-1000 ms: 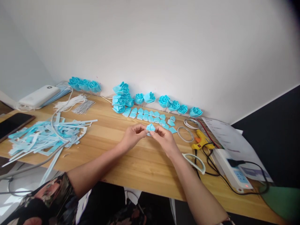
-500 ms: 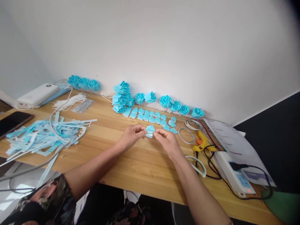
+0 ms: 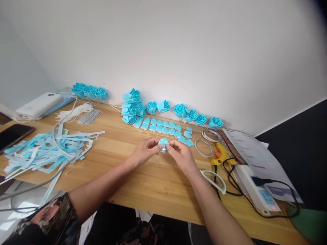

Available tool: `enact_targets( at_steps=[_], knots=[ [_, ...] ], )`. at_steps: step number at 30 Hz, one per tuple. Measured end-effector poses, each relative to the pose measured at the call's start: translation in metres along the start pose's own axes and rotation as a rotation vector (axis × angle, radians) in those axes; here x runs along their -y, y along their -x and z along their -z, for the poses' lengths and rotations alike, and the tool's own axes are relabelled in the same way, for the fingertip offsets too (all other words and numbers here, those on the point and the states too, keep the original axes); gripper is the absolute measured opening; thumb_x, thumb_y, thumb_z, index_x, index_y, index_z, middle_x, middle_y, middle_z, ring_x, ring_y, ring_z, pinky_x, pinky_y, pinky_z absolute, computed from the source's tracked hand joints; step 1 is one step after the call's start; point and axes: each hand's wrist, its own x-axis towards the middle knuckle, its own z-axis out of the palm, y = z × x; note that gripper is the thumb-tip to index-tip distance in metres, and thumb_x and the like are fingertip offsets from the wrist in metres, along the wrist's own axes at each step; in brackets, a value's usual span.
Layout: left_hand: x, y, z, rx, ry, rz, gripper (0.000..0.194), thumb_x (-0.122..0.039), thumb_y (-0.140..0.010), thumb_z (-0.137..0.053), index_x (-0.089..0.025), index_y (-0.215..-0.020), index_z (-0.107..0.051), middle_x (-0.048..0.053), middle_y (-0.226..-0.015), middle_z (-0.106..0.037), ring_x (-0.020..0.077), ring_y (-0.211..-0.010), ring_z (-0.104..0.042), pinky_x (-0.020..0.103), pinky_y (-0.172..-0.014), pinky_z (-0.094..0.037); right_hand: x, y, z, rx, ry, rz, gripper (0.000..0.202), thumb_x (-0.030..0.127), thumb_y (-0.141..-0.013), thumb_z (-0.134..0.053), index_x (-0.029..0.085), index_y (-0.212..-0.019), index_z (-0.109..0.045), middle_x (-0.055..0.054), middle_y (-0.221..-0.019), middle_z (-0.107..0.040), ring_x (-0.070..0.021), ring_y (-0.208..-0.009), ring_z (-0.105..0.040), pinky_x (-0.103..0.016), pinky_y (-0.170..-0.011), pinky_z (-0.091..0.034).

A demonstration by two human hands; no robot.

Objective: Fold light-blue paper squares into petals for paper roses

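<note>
Between both hands, above the wooden table (image 3: 122, 177), is a small light-blue petal piece (image 3: 162, 142) with a pale strip across its lower part. My left hand (image 3: 148, 149) pinches its left side between thumb and fingers. On the opposite side my right hand (image 3: 180, 153) grips it the same way, with the two thumbs close together in front. Just beyond the hands lie rows of similar blue petals (image 3: 158, 129). Several finished blue flowers (image 3: 180, 110) lean along the wall, and a stacked bunch of blue flowers (image 3: 130, 108) stands behind the left end of the rows.
Right of my hands are tape rolls (image 3: 203, 147), a yellow glue gun (image 3: 222, 157), scissors (image 3: 214, 180) partly seen, a power strip (image 3: 260, 194) and a printed sheet (image 3: 255, 160). Blue and white strips (image 3: 46, 149), a phone (image 3: 14, 136) and a white power bank (image 3: 39, 104) lie left.
The thumbs have come closer together, and the petal piece between them looks narrower and more folded. The camera view has shifted slightly.
</note>
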Motion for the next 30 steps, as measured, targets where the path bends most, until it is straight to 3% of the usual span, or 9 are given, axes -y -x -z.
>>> enact_targets(
  at_steps=[3,10,21,30],
  knots=[
    [0.007,-0.002,-0.001,-0.019,0.044,0.001,0.025,-0.038,-0.073,-0.063,-0.015,-0.067,-0.054,-0.002,-0.064,-0.055,0.0103,-0.062,-0.051,0.023,-0.063,-0.04,0.003,0.001,-0.002,0.029,0.024,0.013,0.02,0.035,-0.082,-0.056,0.018,-0.073,-0.061,0.001,-0.07,-0.06,-0.0132,-0.066,-0.053,-0.023,-0.063,-0.041],
    [0.01,-0.003,0.0,0.013,0.029,0.045,0.017,-0.03,-0.072,-0.062,-0.014,-0.067,-0.059,-0.002,-0.063,-0.059,0.0095,-0.061,-0.053,0.022,-0.063,-0.04,0.008,0.002,-0.004,0.032,0.144,0.042,0.013,0.026,-0.079,-0.057,0.018,-0.068,-0.058,0.003,-0.065,-0.057,-0.0122,-0.065,-0.052,-0.022,-0.065,-0.039],
    [0.005,-0.004,0.009,0.027,-0.091,0.066,0.017,-0.027,-0.076,-0.054,-0.015,-0.066,-0.061,-0.001,-0.059,-0.063,0.0102,-0.057,-0.052,0.022,-0.06,-0.037,0.001,0.001,0.0,0.079,-0.017,-0.039,0.018,0.032,-0.081,-0.056,0.018,-0.073,-0.064,0.002,-0.07,-0.063,-0.0124,-0.064,-0.054,-0.022,-0.061,-0.04],
    [0.003,-0.004,0.006,-0.023,0.004,0.053,0.015,-0.029,-0.073,-0.057,-0.015,-0.069,-0.06,-0.001,-0.063,-0.062,0.0099,-0.057,-0.054,0.023,-0.062,-0.042,-0.002,-0.001,0.002,0.09,-0.103,-0.066,0.016,0.03,-0.081,-0.057,0.02,-0.083,-0.069,0.0,-0.078,-0.068,-0.0154,-0.072,-0.06,-0.025,-0.069,-0.044]
  ],
)
